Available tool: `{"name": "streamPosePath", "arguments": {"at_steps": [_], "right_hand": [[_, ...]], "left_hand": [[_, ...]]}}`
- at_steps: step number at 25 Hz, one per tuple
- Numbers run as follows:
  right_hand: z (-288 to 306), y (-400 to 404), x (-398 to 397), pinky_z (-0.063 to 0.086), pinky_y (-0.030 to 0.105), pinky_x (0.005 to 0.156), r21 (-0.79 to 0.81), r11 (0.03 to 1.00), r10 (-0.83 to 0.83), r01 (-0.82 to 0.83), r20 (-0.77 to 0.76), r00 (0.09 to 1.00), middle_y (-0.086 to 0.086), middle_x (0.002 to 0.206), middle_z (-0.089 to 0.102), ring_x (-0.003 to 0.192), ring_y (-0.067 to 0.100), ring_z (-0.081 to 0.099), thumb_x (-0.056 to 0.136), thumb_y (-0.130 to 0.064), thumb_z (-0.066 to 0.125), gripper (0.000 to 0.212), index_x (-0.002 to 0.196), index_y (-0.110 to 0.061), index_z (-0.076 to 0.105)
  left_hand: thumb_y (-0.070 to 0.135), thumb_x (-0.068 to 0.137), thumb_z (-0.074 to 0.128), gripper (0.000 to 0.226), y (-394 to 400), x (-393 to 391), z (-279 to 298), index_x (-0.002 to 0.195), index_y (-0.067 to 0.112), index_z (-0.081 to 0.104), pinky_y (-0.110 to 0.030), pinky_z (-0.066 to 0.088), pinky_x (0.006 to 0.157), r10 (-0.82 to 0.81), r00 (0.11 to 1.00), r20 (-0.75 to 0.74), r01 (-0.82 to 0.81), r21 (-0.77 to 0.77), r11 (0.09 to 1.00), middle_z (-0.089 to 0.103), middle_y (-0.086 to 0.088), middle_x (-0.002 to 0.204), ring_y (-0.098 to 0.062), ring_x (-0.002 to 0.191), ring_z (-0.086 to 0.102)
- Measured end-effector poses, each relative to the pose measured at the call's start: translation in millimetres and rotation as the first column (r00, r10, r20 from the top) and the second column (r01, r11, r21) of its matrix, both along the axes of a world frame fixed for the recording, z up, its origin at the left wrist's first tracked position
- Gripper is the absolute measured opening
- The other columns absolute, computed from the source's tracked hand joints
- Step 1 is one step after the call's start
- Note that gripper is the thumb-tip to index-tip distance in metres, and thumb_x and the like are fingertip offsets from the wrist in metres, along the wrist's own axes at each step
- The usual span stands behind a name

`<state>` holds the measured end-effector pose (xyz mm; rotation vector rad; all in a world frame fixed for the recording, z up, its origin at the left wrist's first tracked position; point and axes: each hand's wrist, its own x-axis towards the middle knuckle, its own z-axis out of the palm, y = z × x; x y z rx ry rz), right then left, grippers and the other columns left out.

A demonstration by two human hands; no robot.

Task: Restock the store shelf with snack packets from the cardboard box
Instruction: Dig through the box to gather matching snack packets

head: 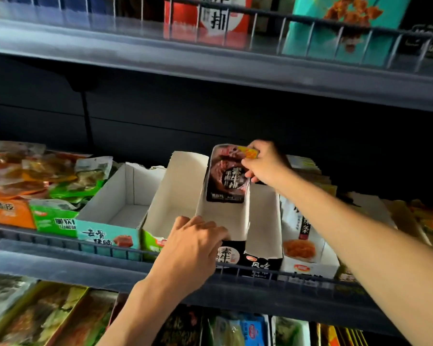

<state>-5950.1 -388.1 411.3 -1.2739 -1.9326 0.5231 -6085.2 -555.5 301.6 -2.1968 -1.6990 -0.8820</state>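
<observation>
Right hand (265, 162) is gripping a dark snack packet (227, 174) by its upper right edge, fingers (248, 161) clamped on it, holding it upright over the back of a black-fronted cardboard box (223, 218) on the middle shelf (60, 260). Packet bottom is sitting inside the box's white interior. Left hand (193, 250) is resting on the front left corner of that box, fingers curled over its rim, steadying it. An open teal-fronted box (110, 237) is standing just beside on the left, a white box (308, 245) with orange snack print on the right. Loose orange and green packets (48, 178) are lying piled at far left of the shelf.
</observation>
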Motion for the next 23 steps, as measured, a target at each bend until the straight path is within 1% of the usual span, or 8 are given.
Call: {"name": "streamPosePath", "arguments": {"at_steps": [2, 4, 9, 12, 14, 17, 20, 23], "right_hand": [[-8.7, 2.1, -11.5, 0.043, 0.026, 0.054, 0.125, 0.991, -0.084, 0.048, 0.296, 0.952, 0.002, 0.081, 0.061, 0.072, 0.02, 0.062, 0.09, -0.014, 0.063, 0.008, 0.093, -0.021, 0.063], [-19.0, 2.5, -18.0, 0.032, 0.024, 0.049, 0.168, 0.983, -0.14, 0.069, 0.458, 0.878, 0.003, 0.078, 0.06, 0.07, 0.02, 0.057, 0.085, -0.009, 0.062, 0.007, 0.084, -0.015, 0.064], [-27.3, 14.4, -20.0, 0.033, 0.025, 0.05, 0.131, 0.989, -0.121, 0.072, 0.411, 0.904, 0.006, 0.075, 0.059, 0.065, 0.02, 0.054, 0.089, -0.009, 0.06, 0.013, 0.077, -0.009, 0.062], [-26.0, 12.2, -13.8, 0.033, 0.026, 0.056, 0.304, 0.951, -0.199, 0.054, 0.469, 0.86, 0.002, 0.093, 0.062, 0.077, 0.017, 0.053, 0.093, -0.017, 0.062, 0.005, 0.097, -0.014, 0.063], [-30.8, 8.6, -9.4, 0.034, 0.026, 0.064, 0.412, 0.911, -0.214, -0.015, 0.504, 0.837, 0.002, 0.104, 0.059, 0.085, 0.018, 0.054, 0.094, -0.019, 0.063, 0.016, 0.109, -0.016, 0.057], [-30.2, -1.5, 4.8, 0.034, 0.029, 0.065, 0.475, 0.879, -0.198, -0.033, 0.427, 0.882, 0.001, 0.104, 0.058, 0.089, 0.019, 0.056, 0.093, -0.019, 0.06, 0.011, 0.103, -0.015, 0.057], [-20.5, -25.9, 50.5, 0.044, 0.033, 0.062, 0.48, 0.876, -0.091, -0.039, 0.246, 0.965, -0.003, 0.084, 0.062, 0.075, 0.015, 0.058, 0.088, -0.015, 0.061, 0.003, 0.085, -0.015, 0.061], [-0.5, -68.4, 102.1, 0.042, 0.019, 0.056, 0.558, 0.824, 0.115, -0.096, 0.002, 0.993, -0.013, 0.067, 0.059, 0.057, 0.003, 0.054, 0.083, -0.009, 0.068, 0.009, 0.076, -0.014, 0.065]], "left_hand": [[0.013, 0.083, 0.064, 0.022, 1.0, -1.3, -2.5, 0.094, 0.032, 0.067, -0.03, 0.037, 0.073, -0.021, 1.0, -0.003, 0.021, 0.006, 1.0, 0.068, 0.016, 0.081, -0.012, 0.079, 0.058], [0.012, 0.08, 0.064, 0.024, -0.9, -2.8, -3.7, 0.092, 0.032, 0.066, -0.029, 0.036, 0.072, -0.029, 1.0, -0.003, 0.029, 0.012, 0.999, 0.067, 0.016, 0.079, -0.011, 0.079, 0.058], [0.006, 0.076, 0.068, 0.03, -0.3, -2.4, -3.8, 0.093, 0.031, 0.068, -0.03, 0.04, 0.072, -0.049, 0.999, 0.015, 0.049, 0.035, 0.998, 0.067, 0.016, 0.081, -0.012, 0.079, 0.059], [0.005, 0.077, 0.069, 0.029, 0.8, -0.9, -3.0, 0.092, 0.03, 0.068, -0.03, 0.041, 0.073, -0.037, 0.999, 0.01, 0.037, 0.043, 0.998, 0.067, 0.015, 0.08, -0.012, 0.079, 0.059], [0.009, 0.082, 0.064, 0.024, 0.5, -0.3, -3.5, 0.093, 0.029, 0.068, -0.032, 0.044, 0.075, -0.04, 0.999, 0.017, 0.039, 0.041, 0.998, 0.067, 0.015, 0.082, -0.012, 0.081, 0.059], [0.022, 0.085, 0.056, 0.021, 1.1, 6.2, -4.8, 0.101, 0.029, 0.069, -0.036, 0.048, 0.076, -0.03, 0.999, 0.039, 0.028, 0.061, 0.998, 0.069, 0.015, 0.095, -0.014, 0.089, 0.061], [0.029, 0.082, 0.053, 0.03, -0.7, 27.9, -3.7, 0.108, 0.027, 0.067, -0.039, 0.05, 0.074, -0.049, 0.998, 0.05, 0.042, 0.123, 0.991, 0.068, 0.01, 0.107, -0.022, 0.094, 0.062], [0.033, 0.082, 0.052, 0.034, 0.5, 63.0, -0.4, 0.111, 0.026, 0.067, -0.039, 0.049, 0.076, -0.057, 0.998, 0.034, 0.051, 0.163, 0.985, 0.066, 0.009, 0.114, -0.023, 0.095, 0.06]]}}
